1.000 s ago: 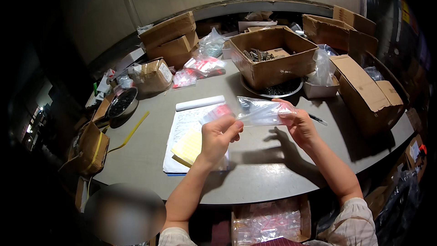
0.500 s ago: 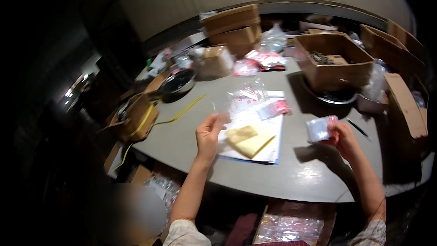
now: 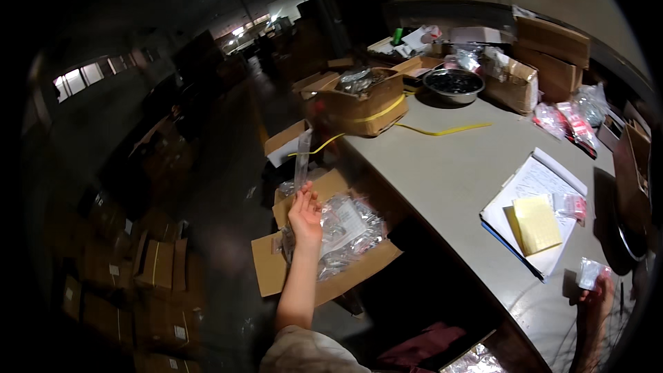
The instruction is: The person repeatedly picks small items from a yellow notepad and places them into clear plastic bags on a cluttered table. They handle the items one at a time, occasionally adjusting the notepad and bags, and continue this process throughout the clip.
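A grey surface (image 3: 442,173) is filling the right half of the view, its near edge running diagonally down toward the lower right. At the far left, cardboard cartons (image 3: 162,262) are standing in dim light on the floor. Just off the surface's left edge, an open cardboard box (image 3: 359,273) is sitting lower down, its flaps spreading outward and crinkled clear plastic filling it. A strapped carton (image 3: 352,109) is standing at the surface's far left corner, a yellow band circling its side. Near it, a metal bowl (image 3: 452,95) is holding small dark pieces. On the right part of the surface, a clipboard (image 3: 498,215) is lying with handwritten sheets on it.

The left hand (image 3: 305,214) is reaching out beyond the surface and above the open box, its thumb and fingertips pinching the lower end of a narrow clear plastic piece (image 3: 302,159), which is standing nearly upright above the fingers. The right hand (image 3: 601,293), at the lower right over the surface, is gripping a small clear packet (image 3: 590,273) by its reddish side; shadow is hiding much of that grip.

A folded yellow paper (image 3: 537,224) is resting on the clipboard's sheets, and a smaller red-and-clear bag (image 3: 572,206) is lying just beside it. A slim dark pen (image 3: 621,298) is lying near the right hand.
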Motion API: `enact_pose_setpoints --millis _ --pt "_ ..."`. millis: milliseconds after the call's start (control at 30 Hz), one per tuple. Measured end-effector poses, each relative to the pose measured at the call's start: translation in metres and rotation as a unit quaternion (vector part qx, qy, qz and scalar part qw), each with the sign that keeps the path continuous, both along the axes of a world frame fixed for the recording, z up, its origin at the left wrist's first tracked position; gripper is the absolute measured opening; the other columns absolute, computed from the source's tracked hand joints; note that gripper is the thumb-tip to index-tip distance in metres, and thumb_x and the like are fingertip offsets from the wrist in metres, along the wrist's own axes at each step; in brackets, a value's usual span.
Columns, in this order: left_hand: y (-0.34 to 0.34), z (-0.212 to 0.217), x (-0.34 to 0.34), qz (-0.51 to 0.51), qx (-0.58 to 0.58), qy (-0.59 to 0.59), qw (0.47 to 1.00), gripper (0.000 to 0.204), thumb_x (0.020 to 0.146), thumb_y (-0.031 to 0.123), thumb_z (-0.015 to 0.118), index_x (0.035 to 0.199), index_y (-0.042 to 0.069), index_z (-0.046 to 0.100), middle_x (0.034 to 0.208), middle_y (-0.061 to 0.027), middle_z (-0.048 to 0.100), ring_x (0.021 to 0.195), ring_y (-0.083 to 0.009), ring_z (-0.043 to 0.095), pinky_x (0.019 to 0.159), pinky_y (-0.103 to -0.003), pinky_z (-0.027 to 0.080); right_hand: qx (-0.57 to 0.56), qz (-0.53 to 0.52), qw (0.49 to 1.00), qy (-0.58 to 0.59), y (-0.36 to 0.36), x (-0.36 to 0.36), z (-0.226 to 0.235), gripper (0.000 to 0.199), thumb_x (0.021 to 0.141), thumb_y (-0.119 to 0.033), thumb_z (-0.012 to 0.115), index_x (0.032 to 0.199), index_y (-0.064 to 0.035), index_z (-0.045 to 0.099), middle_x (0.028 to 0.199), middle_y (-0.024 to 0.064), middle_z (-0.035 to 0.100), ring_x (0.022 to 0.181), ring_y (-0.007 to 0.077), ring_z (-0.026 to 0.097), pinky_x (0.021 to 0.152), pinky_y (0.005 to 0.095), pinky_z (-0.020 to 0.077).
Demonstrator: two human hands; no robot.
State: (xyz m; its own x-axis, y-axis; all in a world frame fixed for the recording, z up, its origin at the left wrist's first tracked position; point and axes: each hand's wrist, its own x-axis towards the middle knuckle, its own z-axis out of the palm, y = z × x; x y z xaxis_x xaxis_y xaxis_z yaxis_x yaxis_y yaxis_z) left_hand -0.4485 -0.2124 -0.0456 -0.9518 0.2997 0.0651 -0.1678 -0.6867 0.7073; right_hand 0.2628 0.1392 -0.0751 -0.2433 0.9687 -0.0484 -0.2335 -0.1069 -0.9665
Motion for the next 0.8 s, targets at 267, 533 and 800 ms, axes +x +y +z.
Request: enact_pose_setpoints --millis 267,533,800 --pt "-0.066 -0.027 -0.13 -0.012 -0.123 -0.076 0.989 0.038 0.107 0.034 0.06 0.133 0.007 0.063 0.141 -0.0057 0.067 0.108 -0.0164 0.067 0.081 -0.03 0.053 0.037 -0.033 0.999 -0.02 -0.008 0.009 -0.013 0.036 0.103 -0.046 0.063 0.116 -0.012 0.059 0.091 -0.0004 0.061 0.066 0.0093 0.054 0.056 0.0223 0.0446" --pt "0.044 0.036 -0.033 -0.058 -0.288 0.258 0.92 0.031 0.106 0.02 0.061 0.127 -0.002 0.067 0.107 -0.0132 0.077 0.08 -0.0123 0.07 0.065 -0.022 0.051 -0.028 0.057 0.995 -0.077 -0.041 -0.029 0.079 0.041 0.098 -0.038 0.058 0.117 -0.0013 0.061 0.09 0.0099 0.07 0.067 0.0193 0.068 0.063 0.0328 0.059" --pt "0.185 0.096 0.155 -0.249 -0.269 0.481 0.797 0.02 0.105 0.01 0.059 0.113 -0.001 0.074 0.095 -0.0102 0.078 0.088 -0.0172 0.075 0.083 -0.03 0.058 0.052 0.288 0.888 -0.354 0.004 -0.078 0.116 0.031 0.086 -0.021 0.069 0.11 -0.0001 0.072 0.106 0.0094 0.068 0.092 0.0189 0.065 0.087 0.0321 0.0536"
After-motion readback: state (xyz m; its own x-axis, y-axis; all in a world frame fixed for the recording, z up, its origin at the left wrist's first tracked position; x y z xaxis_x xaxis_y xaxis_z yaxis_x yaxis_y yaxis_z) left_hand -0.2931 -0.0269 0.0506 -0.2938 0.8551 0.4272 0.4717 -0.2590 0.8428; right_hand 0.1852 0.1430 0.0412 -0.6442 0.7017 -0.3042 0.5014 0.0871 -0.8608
